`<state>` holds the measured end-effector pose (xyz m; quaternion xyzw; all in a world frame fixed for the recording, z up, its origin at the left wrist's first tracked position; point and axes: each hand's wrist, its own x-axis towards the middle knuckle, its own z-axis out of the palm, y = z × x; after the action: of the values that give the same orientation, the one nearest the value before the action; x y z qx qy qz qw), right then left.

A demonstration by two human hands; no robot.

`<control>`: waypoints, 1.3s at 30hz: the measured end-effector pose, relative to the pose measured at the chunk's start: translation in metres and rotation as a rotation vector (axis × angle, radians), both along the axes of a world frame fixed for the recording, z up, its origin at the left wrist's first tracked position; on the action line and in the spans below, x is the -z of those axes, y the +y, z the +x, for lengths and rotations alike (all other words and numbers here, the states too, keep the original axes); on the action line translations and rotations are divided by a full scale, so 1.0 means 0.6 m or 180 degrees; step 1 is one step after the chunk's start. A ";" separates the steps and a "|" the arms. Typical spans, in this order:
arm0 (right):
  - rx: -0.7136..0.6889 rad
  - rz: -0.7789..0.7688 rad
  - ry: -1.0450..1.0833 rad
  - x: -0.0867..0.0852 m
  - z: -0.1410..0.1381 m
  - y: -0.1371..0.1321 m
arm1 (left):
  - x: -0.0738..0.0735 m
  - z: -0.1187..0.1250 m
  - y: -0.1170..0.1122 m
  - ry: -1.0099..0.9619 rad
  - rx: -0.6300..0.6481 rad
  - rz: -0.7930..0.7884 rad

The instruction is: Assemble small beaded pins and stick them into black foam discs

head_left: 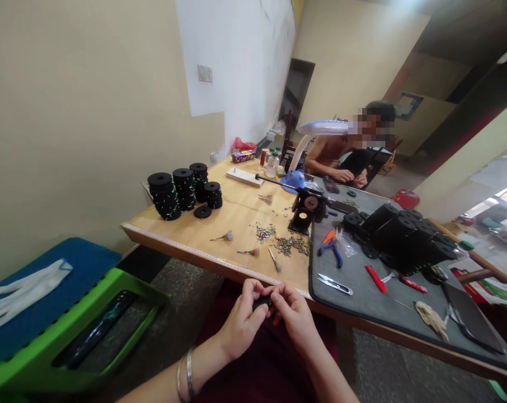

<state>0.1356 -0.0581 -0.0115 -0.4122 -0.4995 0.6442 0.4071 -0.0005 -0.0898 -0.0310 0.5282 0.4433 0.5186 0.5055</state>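
Note:
My left hand [242, 320] and my right hand [294, 314] meet just below the wooden table's near edge [220, 260], over my lap. Both are closed in a pinch on a small black part [262, 303] held between the fingertips. Bangles sit on my left wrist. On the table just beyond the hands lie small brushes [249, 252], a heap of tiny metal pieces [290, 244] and white-handled snips [334, 284].
Stacks of black discs [182, 190] stand at the table's left, more lie on the grey mat [362, 296] at right with pliers and red tools. A small black press [306, 210] and a lamp stand mid-table. Another person sits at the far end. A green stool [69, 336] is at my left.

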 end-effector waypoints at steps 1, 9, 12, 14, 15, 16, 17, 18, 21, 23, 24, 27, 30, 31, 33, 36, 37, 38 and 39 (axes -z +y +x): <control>0.0024 0.0049 -0.0021 0.004 -0.001 -0.002 | 0.001 0.001 0.000 -0.0101 0.0030 -0.0042; 0.0010 0.1205 -0.0767 0.016 -0.003 -0.014 | 0.004 0.004 0.003 -0.0692 0.0039 -0.0418; 0.0045 0.1666 -0.1097 0.016 0.000 -0.014 | 0.004 0.004 0.004 -0.0563 -0.0070 -0.0338; 0.0075 0.1894 -0.1220 0.018 0.001 -0.013 | 0.002 0.005 0.004 -0.0529 -0.0086 -0.0294; 0.0088 0.1995 -0.1268 0.020 0.001 -0.012 | 0.001 0.005 0.005 -0.0516 -0.0089 -0.0281; 0.0098 0.2085 -0.1309 0.021 0.002 -0.013 | 0.000 0.006 0.005 -0.0505 -0.0097 -0.0270; 0.0108 0.2162 -0.1346 0.023 0.002 -0.013 | -0.002 0.007 0.005 -0.0490 -0.0104 -0.0261; 0.0117 0.2219 -0.1383 0.024 0.002 -0.013 | -0.003 0.008 0.006 -0.0477 -0.0119 -0.0250; 0.0118 0.2329 -0.1453 0.025 0.002 -0.016 | -0.002 0.009 0.008 -0.0453 -0.0149 -0.0210; 0.0114 0.2388 -0.1454 0.026 0.002 -0.019 | 0.001 0.009 0.009 -0.0453 -0.0161 -0.0183; 0.0118 0.2420 -0.1453 0.027 0.002 -0.020 | 0.002 0.009 0.009 -0.0458 -0.0174 -0.0175; 0.0162 0.2523 -0.1470 0.032 0.001 -0.023 | 0.007 0.009 0.010 -0.0446 -0.0288 -0.0142; 0.0216 0.2557 -0.1451 0.038 0.000 -0.025 | 0.009 0.010 0.012 -0.0356 -0.0416 -0.0110; 0.0230 0.2540 -0.1426 0.039 0.000 -0.026 | 0.009 0.011 0.013 -0.0333 -0.0449 -0.0098; 0.0272 0.2447 -0.1348 0.039 0.000 -0.026 | 0.007 0.011 0.015 -0.0354 -0.0451 -0.0079; 0.0420 0.2109 -0.1110 0.037 -0.002 -0.023 | 0.002 0.010 0.017 -0.0717 -0.0205 -0.0130; 0.0471 0.1921 -0.0972 0.036 -0.004 -0.022 | 0.000 0.009 0.017 -0.0929 -0.0070 -0.0180; 0.0518 0.1722 -0.0802 0.036 -0.005 -0.020 | -0.002 0.008 0.017 -0.1136 0.0064 -0.0232; 0.0552 0.1526 -0.0617 0.036 -0.007 -0.019 | -0.004 0.006 0.017 -0.1303 0.0172 -0.0274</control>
<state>0.1312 -0.0692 -0.0329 -0.4049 -0.6372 0.4278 0.4970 0.0031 -0.0795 -0.0284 0.4014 0.3389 0.5819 0.6208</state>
